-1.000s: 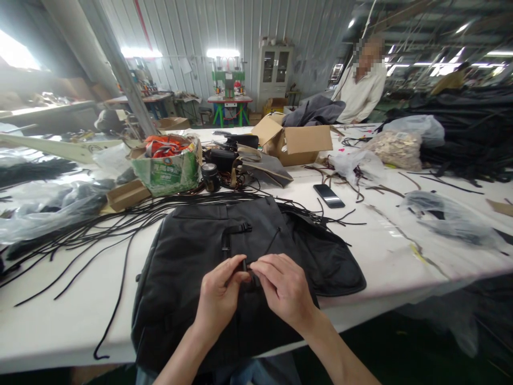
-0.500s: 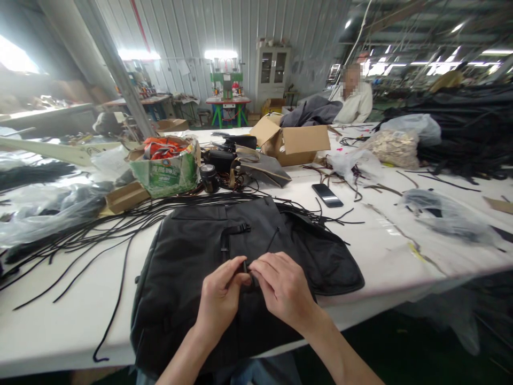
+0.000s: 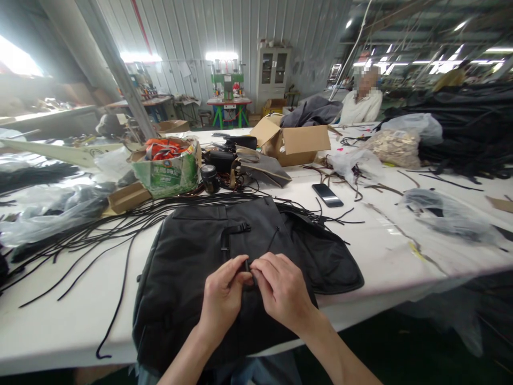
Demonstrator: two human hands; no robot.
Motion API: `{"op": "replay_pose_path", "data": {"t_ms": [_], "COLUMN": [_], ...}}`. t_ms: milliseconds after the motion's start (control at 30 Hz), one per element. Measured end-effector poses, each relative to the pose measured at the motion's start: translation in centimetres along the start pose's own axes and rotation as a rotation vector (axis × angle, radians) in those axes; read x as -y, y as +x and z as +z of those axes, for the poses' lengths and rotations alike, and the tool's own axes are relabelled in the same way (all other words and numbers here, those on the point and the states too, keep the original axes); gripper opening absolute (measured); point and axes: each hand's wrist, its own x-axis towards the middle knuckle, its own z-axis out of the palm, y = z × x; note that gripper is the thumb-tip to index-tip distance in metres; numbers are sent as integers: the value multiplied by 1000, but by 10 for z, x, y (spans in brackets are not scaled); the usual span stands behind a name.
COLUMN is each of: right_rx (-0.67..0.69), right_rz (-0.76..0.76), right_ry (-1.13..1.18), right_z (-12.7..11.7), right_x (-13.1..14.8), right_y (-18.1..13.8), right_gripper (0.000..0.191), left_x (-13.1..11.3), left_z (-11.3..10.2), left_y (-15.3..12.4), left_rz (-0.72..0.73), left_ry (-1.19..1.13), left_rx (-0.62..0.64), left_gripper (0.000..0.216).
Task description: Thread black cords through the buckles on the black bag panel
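Right at the near edge of the white table (image 3: 401, 251) lies a black bag (image 3: 192, 278), flat on its back, its long axis running away from the person toward the far side of the table, with its near end hanging slightly over the edge. A black strap with a buckle (image 3: 236, 229) runs along that same axis, down the middle of the bag toward the hands.

Both hands meet over the bag's near half. The left hand (image 3: 220, 299) has thumb and forefinger pinched together on a small black clip (image 3: 246, 265), which stands roughly upright between the fingertips; the other fingers are curled in. The right hand (image 3: 282, 291) comes in from the other side, its fingertips closed against the same clip and touching the left hand's fingertips. Whether the clip is attached to the strap is hidden by the fingers.

Just beyond the grip, a thin black cord (image 3: 273, 239) rises diagonally across the bag. Farther beyond, loose black cords (image 3: 100, 235) spread to the left across the table. Beyond and to the right of the hands lies a dark phone (image 3: 327, 195), well apart from the bag. Past it stands an open cardboard box (image 3: 296, 143), and to the left of that a green carton (image 3: 168, 174) with orange things inside. A person in a white shirt (image 3: 363, 104) sits at the far end.
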Motion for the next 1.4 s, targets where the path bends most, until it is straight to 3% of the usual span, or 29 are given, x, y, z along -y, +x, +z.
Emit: {"op": "replay_pose_path", "data": {"t_ms": [333, 600, 733, 867, 1033, 1400], "right_rx": [51, 44, 37, -19, -38, 89], "right_rz": [-67, 17, 117, 213, 117, 51], "right_ry": [-78, -74, 51, 245, 227, 63], "right_z": [-1, 9, 6, 1, -2, 4], "right_x": [-5, -5, -3, -4, -7, -6], "right_y": [1, -7, -13, -16, -14, -12], "right_gripper": [21, 29, 16, 21, 13, 18], "left_x": [9, 11, 7, 7, 11, 14], "left_z": [0, 1, -3, -4, 2, 4], "left_y": [-6, -7, -5, -4, -9, -13], "left_rz": [56, 166, 160, 174, 176, 158], "left_ry": [66, 197, 200, 197, 188, 145], "left_rx": [50, 49, 37, 32, 46, 37], "left_gripper": [36, 35, 38, 38, 37, 41]}}
